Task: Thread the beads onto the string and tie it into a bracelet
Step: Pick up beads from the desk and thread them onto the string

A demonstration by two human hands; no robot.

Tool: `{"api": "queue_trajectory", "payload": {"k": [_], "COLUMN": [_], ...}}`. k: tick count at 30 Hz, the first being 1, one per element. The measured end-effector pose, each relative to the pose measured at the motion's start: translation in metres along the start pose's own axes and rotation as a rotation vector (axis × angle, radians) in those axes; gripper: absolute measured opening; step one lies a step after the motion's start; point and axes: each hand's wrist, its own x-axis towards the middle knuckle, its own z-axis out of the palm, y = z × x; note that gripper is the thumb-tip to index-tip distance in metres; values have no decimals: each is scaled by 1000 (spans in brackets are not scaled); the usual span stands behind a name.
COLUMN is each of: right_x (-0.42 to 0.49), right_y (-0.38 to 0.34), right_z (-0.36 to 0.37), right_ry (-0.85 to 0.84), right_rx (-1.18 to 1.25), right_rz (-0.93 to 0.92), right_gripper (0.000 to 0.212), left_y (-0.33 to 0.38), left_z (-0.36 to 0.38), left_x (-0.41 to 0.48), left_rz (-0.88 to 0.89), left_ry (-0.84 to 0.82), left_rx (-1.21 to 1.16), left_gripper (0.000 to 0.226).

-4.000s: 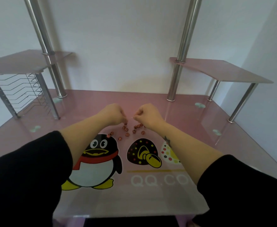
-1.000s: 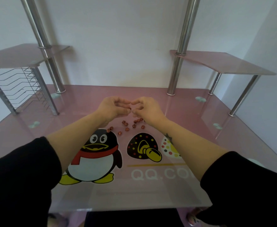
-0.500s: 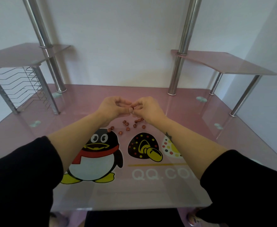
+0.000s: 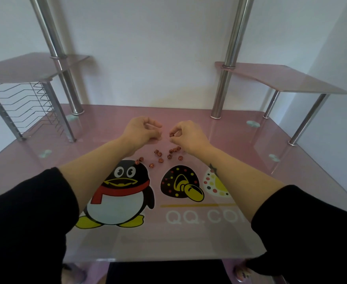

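Note:
Several small reddish-brown beads (image 4: 160, 155) lie scattered on the pink glass desk (image 4: 236, 148), just above the penguin print. My right hand (image 4: 189, 136) hovers over them with one bead (image 4: 171, 135) pinched between thumb and forefinger. My left hand (image 4: 142, 131) is a short gap to its left, fingers curled and pinched together. The string is too thin to make out; whether the left fingers hold it cannot be told.
Two chrome posts (image 4: 219, 95) rise from the back of the desk and carry raised pink shelves (image 4: 281, 78). A wire rack (image 4: 25, 107) stands at the far left. Cartoon prints cover the near half of the desk.
My hands were touching fingertip to fingertip half a second ago; they have now drawn a little apart, the right one keeping a bead in its pinch.

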Motion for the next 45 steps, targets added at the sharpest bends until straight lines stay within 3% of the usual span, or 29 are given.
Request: {"api": "queue_trajectory", "payload": {"k": [13, 18, 22, 24, 26, 29, 32, 36, 45], "right_x": [11, 14, 13, 12, 9, 6, 4, 3, 1], "right_y": [27, 32, 32, 27, 17, 6, 4, 6, 5], "right_z": [4, 11, 5, -1, -8, -15, -16, -12, -4], "right_ry": [-19, -105, -117, -98, -118, -195, -257, -199, -122], "right_rx": [-67, -80, -70, 40, 302, 620, 705, 617, 352], "right_rz": [174, 165, 155, 115, 108, 173, 213, 238, 182], "right_gripper": [12, 15, 31, 41, 47, 37, 25, 17, 5], "left_y": [12, 10, 13, 16, 17, 17, 17, 14, 15], "left_z": [9, 9, 16, 21, 23, 24, 21, 15, -6], "left_x": [3, 4, 6, 7, 7, 7, 6, 5, 1], "left_rz": [49, 59, 80, 90, 101, 113, 124, 106, -43], "left_ry": [81, 6, -33, -45, -46, -35, 6, -34, -317], "left_rx": [119, 221, 276, 292, 293, 288, 313, 374, 861], "left_gripper": [19, 16, 16, 15, 14, 14, 16, 16, 29]}}
